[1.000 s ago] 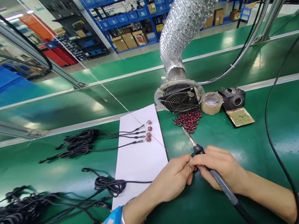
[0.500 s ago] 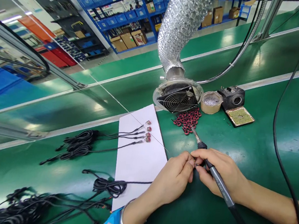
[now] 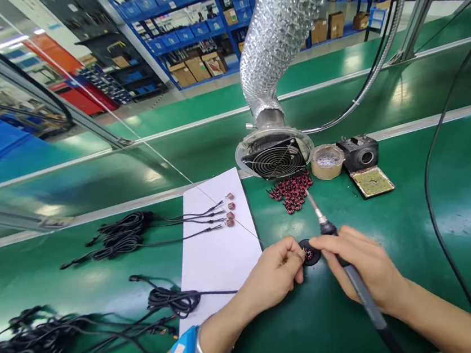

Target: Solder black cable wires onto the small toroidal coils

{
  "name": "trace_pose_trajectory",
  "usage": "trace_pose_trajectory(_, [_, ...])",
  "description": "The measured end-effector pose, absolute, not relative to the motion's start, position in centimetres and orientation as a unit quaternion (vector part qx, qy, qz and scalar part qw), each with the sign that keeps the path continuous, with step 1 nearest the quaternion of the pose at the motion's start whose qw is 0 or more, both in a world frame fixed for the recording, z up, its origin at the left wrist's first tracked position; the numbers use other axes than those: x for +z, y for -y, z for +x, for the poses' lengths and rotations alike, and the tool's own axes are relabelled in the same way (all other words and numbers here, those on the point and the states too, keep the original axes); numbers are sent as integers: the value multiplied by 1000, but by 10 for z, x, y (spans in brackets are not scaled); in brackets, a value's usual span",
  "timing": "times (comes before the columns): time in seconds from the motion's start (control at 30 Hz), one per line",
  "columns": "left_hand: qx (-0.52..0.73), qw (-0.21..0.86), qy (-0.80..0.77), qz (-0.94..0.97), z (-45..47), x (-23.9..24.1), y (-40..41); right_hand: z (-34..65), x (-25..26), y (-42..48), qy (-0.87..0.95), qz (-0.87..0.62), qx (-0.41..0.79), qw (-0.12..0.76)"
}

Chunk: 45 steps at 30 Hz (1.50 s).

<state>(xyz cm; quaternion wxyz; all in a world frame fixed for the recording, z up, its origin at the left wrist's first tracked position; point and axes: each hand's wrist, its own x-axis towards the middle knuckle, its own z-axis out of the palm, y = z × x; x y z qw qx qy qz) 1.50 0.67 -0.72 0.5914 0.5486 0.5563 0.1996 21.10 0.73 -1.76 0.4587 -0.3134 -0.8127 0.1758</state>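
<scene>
My right hand (image 3: pixel 371 271) is wrapped round a soldering iron (image 3: pixel 368 299); its metal tip points up and left, towards a pile of small red-and-black coils (image 3: pixel 293 191). Thumb and forefinger of my left hand (image 3: pixel 278 266) are pinched together at a round black dish (image 3: pixel 313 253) with a small red-and-black piece in it. A black cable (image 3: pixel 218 292) runs behind my left wrist towards that pinch; its end is mostly covered by my fingers. The fingertips of my right hand are close to the dish's right rim.
A fume duct (image 3: pixel 278 156) hangs over the coils. Behind stand a round tub (image 3: pixel 326 161) and an iron stand with a sponge tray (image 3: pixel 371 182). Left, a white sheet (image 3: pixel 205 252) bears several small parts; bundled black cables (image 3: pixel 122 231) lie beside it. The iron's cord (image 3: pixel 432 165) loops at right.
My right hand has shifted slightly right with the soldering iron, away from my left fingers. The black dish between the hands now shows more fully. The whole view has moved a little.
</scene>
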Motion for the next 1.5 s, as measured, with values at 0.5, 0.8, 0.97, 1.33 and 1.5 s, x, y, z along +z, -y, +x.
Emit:
trace_pose_trajectory(0.5, [236,545,-594,542,27,-11,-2,243,-10,27,705,-443,304,462])
trace_pose_trajectory(0.8, [228,510,-598,574,28,-13,-2,241,-8,26,696,-438,312,475])
trace_pose_trajectory(0.97, [230,510,-598,574,29,-12,-2,241,-8,26,696,-443,312,471])
trace_pose_trajectory(1.33, [232,503,-591,586,29,-10,0,238,-6,27,706,-429,317,467])
trace_pose_trajectory(1.5, [229,512,-591,580,30,-10,0,237,-5,28,707,-423,309,475])
